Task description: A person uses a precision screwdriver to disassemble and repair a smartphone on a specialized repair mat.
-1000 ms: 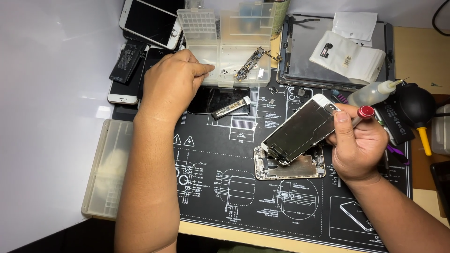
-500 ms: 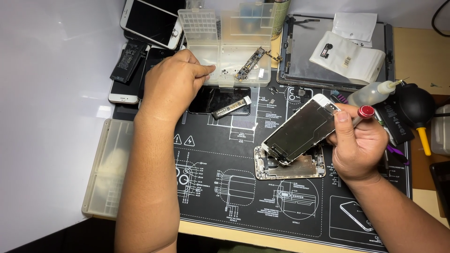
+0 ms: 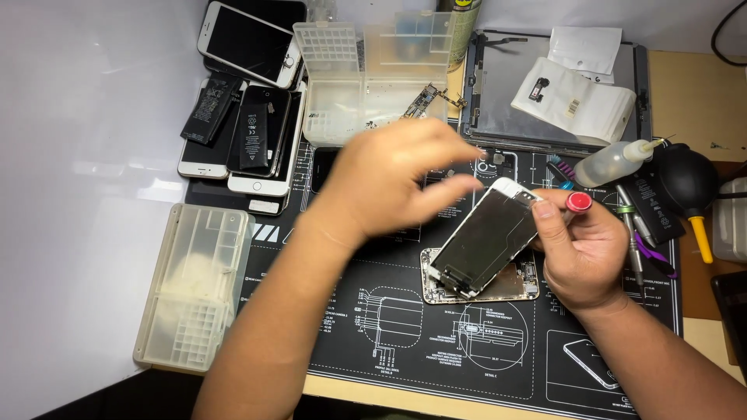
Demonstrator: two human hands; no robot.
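My right hand [image 3: 582, 249] holds a detached phone screen [image 3: 486, 239] tilted up over the opened phone body [image 3: 513, 286] on the black repair mat [image 3: 405, 334]. The same hand also grips a red-capped tool [image 3: 578, 202]. My left hand [image 3: 393, 183] is blurred in mid-air above the mat. Its fingertips are pinched close together near the screen's upper edge. Whether it carries a small part I cannot tell.
A clear compartment box [image 3: 373, 74] stands at the back, and another clear box [image 3: 194, 284] lies left. Stacked phones and batteries [image 3: 249, 124] sit back left. Back right are a tablet frame [image 3: 545, 85], a squeeze bottle [image 3: 615, 162], a black blower [image 3: 689, 183] and screwdrivers [image 3: 634, 233].
My left hand has left the clear compartment box at the back and swung right and nearer, toward the lifted screen. My right hand and the screen stay as before.
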